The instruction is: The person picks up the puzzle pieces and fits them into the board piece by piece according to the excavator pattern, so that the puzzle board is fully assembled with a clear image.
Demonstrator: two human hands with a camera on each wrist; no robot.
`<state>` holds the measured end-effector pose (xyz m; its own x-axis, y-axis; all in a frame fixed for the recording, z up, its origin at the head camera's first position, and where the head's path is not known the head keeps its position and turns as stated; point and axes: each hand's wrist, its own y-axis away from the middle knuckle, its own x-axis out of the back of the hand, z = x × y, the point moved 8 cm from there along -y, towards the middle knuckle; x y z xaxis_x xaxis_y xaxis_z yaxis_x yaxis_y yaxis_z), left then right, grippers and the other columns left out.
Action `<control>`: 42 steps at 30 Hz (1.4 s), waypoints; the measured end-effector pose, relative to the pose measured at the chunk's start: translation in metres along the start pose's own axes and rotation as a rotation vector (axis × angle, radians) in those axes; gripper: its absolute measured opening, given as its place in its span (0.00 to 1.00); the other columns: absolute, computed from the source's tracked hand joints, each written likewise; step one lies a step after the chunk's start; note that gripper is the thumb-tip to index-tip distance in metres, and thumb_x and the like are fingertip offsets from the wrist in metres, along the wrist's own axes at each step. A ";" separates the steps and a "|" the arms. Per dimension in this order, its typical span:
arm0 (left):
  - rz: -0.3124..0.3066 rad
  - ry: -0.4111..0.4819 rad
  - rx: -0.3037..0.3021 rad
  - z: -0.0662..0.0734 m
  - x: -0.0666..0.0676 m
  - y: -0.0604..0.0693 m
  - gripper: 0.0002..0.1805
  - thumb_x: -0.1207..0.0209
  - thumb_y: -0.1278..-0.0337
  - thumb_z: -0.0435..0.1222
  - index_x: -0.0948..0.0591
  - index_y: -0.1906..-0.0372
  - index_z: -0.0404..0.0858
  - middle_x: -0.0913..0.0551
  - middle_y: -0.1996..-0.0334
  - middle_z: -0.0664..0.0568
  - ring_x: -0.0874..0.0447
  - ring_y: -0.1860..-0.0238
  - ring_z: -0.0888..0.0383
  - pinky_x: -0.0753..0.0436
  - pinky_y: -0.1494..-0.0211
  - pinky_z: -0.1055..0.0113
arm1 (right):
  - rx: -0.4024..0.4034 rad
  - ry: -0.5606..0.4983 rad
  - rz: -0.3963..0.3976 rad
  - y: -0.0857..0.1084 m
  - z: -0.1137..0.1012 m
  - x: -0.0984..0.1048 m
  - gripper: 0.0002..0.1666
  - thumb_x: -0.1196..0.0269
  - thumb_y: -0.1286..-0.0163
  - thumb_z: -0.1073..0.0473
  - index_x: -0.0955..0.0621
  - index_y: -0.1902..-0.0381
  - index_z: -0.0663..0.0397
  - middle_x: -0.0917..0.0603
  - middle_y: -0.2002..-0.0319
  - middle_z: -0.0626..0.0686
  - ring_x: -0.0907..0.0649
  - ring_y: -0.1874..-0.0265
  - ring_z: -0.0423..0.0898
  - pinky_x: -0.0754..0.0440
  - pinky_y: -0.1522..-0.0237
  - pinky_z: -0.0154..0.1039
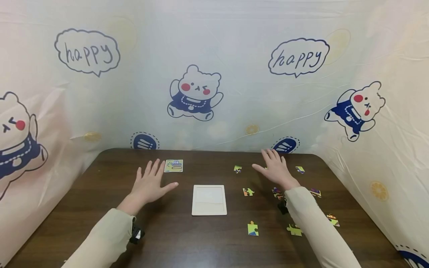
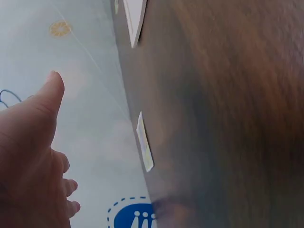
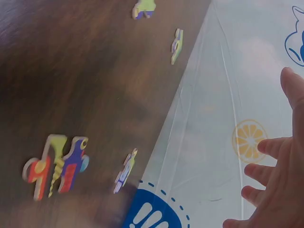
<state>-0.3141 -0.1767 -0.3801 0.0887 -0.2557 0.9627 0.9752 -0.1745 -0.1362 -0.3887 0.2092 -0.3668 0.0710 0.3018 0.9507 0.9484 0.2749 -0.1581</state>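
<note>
Where the table (image 1: 167, 238) comes nearest, a yellow-green puzzle piece (image 1: 253, 229) with a blue patch lies right of centre, a plainer green piece (image 1: 295, 230) sits beside the right sleeve (image 1: 311, 219), and a striped piece (image 1: 333, 220) shows on that sleeve's outer side. A little farther off, a white tray (image 1: 209, 206) lies flat in the middle. Level with it, to its right, are an orange-and-green piece (image 1: 247, 192), a dark multicoloured piece (image 1: 276, 192) beside the right wrist, and a purple-toned piece (image 1: 315, 192) past the sleeve. Both hands are raised, fingers straight and spread wide, holding nothing: the left hand (image 1: 151, 186) just beside a small picture card (image 1: 173, 166), the right hand (image 1: 277, 169) between two far pieces, one green (image 1: 237, 169), one yellow-and-blue (image 1: 299, 169). Behind the table hangs a pale backdrop (image 1: 241, 100) printed with bears (image 1: 192, 100) and "happy" bubbles (image 1: 88, 52).
</note>
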 end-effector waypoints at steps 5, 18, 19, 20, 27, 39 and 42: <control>-0.003 -0.004 -0.044 0.010 -0.010 -0.002 0.52 0.48 0.48 0.64 0.47 0.31 0.28 0.53 0.31 0.32 0.61 0.32 0.35 0.62 0.38 0.36 | 0.022 -0.034 0.011 -0.010 -0.007 -0.003 0.49 0.50 0.35 0.33 0.46 0.30 0.60 0.47 0.32 0.64 0.51 0.33 0.62 0.57 0.39 0.65; -0.051 0.065 -0.187 0.038 -0.039 -0.006 0.50 0.44 0.47 0.59 0.47 0.31 0.29 0.50 0.31 0.35 0.55 0.32 0.39 0.54 0.36 0.39 | 0.014 -0.211 -0.013 -0.036 -0.016 -0.021 0.46 0.41 0.37 0.41 0.43 0.31 0.62 0.43 0.33 0.63 0.45 0.34 0.60 0.46 0.38 0.58; -0.065 0.078 -0.198 0.040 -0.042 -0.005 0.51 0.44 0.47 0.59 0.47 0.31 0.29 0.49 0.32 0.35 0.55 0.32 0.39 0.53 0.36 0.39 | 0.009 -0.225 -0.021 -0.038 -0.015 -0.024 0.46 0.41 0.37 0.41 0.43 0.31 0.61 0.43 0.33 0.63 0.44 0.34 0.60 0.45 0.38 0.57; -0.081 0.086 -0.207 0.042 -0.045 -0.005 0.51 0.44 0.48 0.59 0.47 0.31 0.29 0.49 0.31 0.35 0.55 0.32 0.40 0.53 0.36 0.40 | 0.006 -0.239 -0.029 -0.040 -0.015 -0.027 0.46 0.40 0.37 0.42 0.43 0.31 0.61 0.43 0.33 0.63 0.44 0.34 0.59 0.45 0.38 0.57; -0.163 0.123 -0.258 0.055 -0.057 -0.001 0.51 0.42 0.48 0.57 0.48 0.30 0.30 0.51 0.31 0.37 0.55 0.32 0.40 0.51 0.36 0.41 | -0.048 -0.283 -0.087 -0.048 -0.009 -0.051 0.45 0.37 0.38 0.47 0.42 0.32 0.62 0.40 0.34 0.63 0.40 0.35 0.59 0.41 0.39 0.55; -0.315 0.117 -0.290 0.063 -0.073 0.006 0.53 0.41 0.52 0.60 0.46 0.30 0.31 0.50 0.30 0.40 0.55 0.31 0.42 0.52 0.35 0.43 | -0.092 -0.286 -0.131 -0.053 -0.011 -0.078 0.35 0.34 0.40 0.53 0.30 0.39 0.62 0.26 0.45 0.62 0.26 0.47 0.56 0.28 0.49 0.52; -0.348 0.123 -0.293 0.063 -0.076 0.007 0.53 0.41 0.53 0.60 0.46 0.30 0.31 0.50 0.30 0.40 0.56 0.31 0.41 0.53 0.35 0.42 | -0.103 -0.277 -0.128 -0.053 -0.012 -0.081 0.32 0.34 0.41 0.54 0.27 0.42 0.63 0.23 0.50 0.61 0.24 0.52 0.55 0.26 0.51 0.51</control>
<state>-0.3010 -0.0984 -0.4393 -0.2752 -0.2421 0.9304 0.8428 -0.5265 0.1123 -0.4408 0.1588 -0.4325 -0.1245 0.5118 0.8501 0.9715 0.2372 -0.0005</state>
